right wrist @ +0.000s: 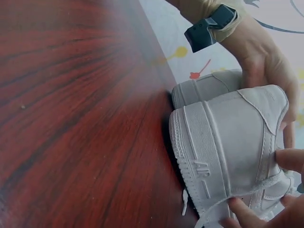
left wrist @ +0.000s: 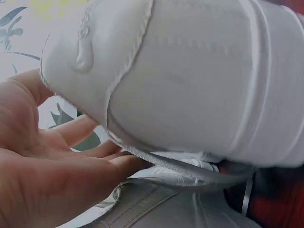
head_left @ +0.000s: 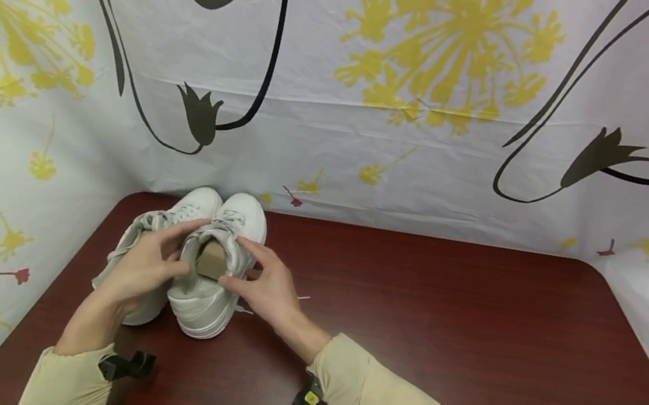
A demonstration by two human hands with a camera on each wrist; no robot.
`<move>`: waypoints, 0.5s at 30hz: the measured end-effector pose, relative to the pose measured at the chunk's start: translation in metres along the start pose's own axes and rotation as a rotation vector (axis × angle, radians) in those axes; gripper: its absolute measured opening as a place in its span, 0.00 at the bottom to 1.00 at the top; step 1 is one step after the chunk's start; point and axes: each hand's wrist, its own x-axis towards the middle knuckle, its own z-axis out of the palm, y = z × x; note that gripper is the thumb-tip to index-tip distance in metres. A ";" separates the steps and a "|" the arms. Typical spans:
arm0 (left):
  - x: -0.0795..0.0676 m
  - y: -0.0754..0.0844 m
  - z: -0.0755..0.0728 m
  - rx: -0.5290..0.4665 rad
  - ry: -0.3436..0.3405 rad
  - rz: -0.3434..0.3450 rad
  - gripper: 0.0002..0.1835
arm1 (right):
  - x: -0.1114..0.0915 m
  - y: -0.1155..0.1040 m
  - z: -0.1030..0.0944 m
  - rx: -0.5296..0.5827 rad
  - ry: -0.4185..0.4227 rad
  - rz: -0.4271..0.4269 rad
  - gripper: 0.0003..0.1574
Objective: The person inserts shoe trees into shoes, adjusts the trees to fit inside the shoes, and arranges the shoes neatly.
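A pair of white sneakers stands side by side at the table's left back, toes toward the wall. The right-hand sneaker (head_left: 201, 310) has a tan piece (head_left: 211, 260) inside its opening. My left hand (head_left: 145, 267) holds that sneaker's left collar, thumb near the heel and fingers toward the tongue. On the opposite collar, my right hand (head_left: 271, 285) grips with thumb and fingers spread along the rim. The other sneaker (head_left: 203, 202) lies partly hidden behind my left hand. In the right wrist view, a loose white lace (right wrist: 216, 209) hangs down the held sneaker's side.
The dark red wooden table (head_left: 437, 331) extends to the right. A white cloth (head_left: 318, 75) with yellow and dark flower prints rises behind the table and along its sides. Black wrist cameras (head_left: 307, 399) sit on both sleeves.
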 end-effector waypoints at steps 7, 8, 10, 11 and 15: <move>0.003 -0.001 0.000 -0.025 -0.040 0.043 0.39 | -0.001 0.003 -0.001 -0.058 -0.005 -0.050 0.43; 0.003 -0.001 0.000 -0.025 -0.045 0.045 0.39 | -0.001 0.004 -0.001 -0.064 -0.007 -0.056 0.42; 0.002 -0.001 -0.001 -0.019 -0.051 0.048 0.38 | -0.001 0.005 -0.003 -0.079 -0.013 -0.063 0.42; 0.002 -0.001 -0.001 -0.012 -0.051 0.053 0.38 | -0.001 0.005 -0.003 -0.097 -0.012 -0.065 0.42; 0.003 -0.002 0.001 0.021 -0.048 0.090 0.38 | -0.002 0.008 -0.010 -0.202 -0.012 -0.082 0.46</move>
